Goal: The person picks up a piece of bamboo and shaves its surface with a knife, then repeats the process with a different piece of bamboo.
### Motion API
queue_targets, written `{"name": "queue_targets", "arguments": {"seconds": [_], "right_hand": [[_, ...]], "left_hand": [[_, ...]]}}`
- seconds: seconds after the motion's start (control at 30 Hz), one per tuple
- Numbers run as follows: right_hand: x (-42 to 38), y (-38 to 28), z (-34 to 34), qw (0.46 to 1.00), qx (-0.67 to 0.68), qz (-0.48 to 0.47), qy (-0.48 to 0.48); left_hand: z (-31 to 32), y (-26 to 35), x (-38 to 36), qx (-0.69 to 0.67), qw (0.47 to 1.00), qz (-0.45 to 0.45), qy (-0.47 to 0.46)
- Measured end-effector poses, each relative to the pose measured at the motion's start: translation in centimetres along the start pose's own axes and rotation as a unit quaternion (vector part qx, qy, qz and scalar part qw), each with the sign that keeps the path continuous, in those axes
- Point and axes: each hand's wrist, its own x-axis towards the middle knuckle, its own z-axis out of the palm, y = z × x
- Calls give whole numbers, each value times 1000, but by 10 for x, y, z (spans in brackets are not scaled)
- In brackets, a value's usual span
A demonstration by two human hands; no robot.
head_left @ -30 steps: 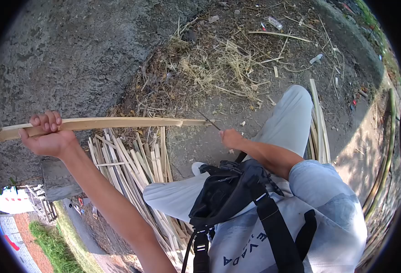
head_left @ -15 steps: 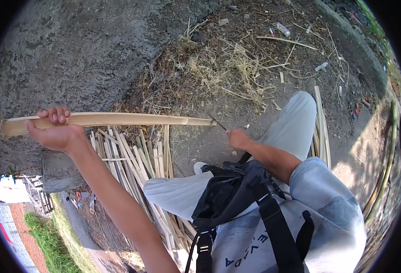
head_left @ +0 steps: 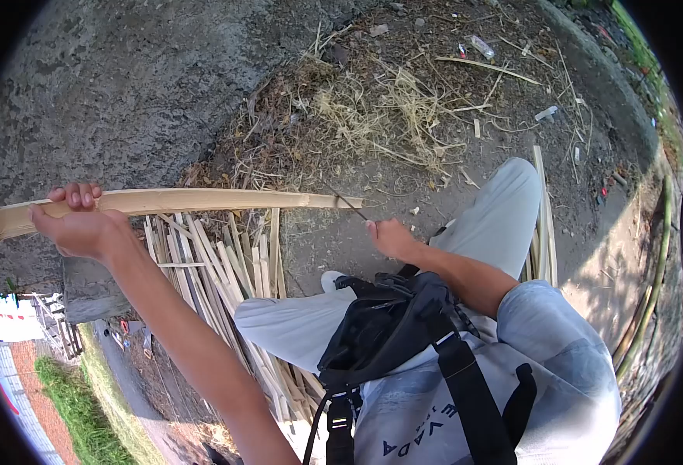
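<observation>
My left hand [head_left: 82,221] is closed around the wide end of a long, pale bamboo strip [head_left: 217,201]. The strip stretches across the view and narrows to the right. In my right hand [head_left: 394,238] is a thin dark-bladed knife [head_left: 357,212], its handle hidden by the fingers. The blade lies slantwise across the strip near its narrow end and appears to touch it. Beneath the strip, between my left forearm and my knee, lies a pile of split bamboo strips [head_left: 217,271].
Fibrous shavings [head_left: 411,108] litter the dirt beyond the strip. Another bundle of strips [head_left: 541,225] lies beside my right leg. A grey concrete surface [head_left: 147,93] fills the upper left. A black bag [head_left: 388,318] rests at my waist. A plastic bottle [head_left: 481,46] lies farther off.
The knife has moved a little left along the strip, away from its narrow tip, and my right hand with it. My left hand and the strip have shifted slightly left in view.
</observation>
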Motion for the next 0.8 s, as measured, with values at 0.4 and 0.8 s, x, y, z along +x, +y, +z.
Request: {"name": "queue_targets", "arguments": {"seconds": [0.4, 0.8], "right_hand": [[-1, 8, 4, 1000, 12, 4, 21], [25, 15, -8, 989, 61, 115, 71]], "left_hand": [[-20, -3, 13, -11, 1000, -1, 21], [-5, -10, 19, 97, 991, -56, -66]]}}
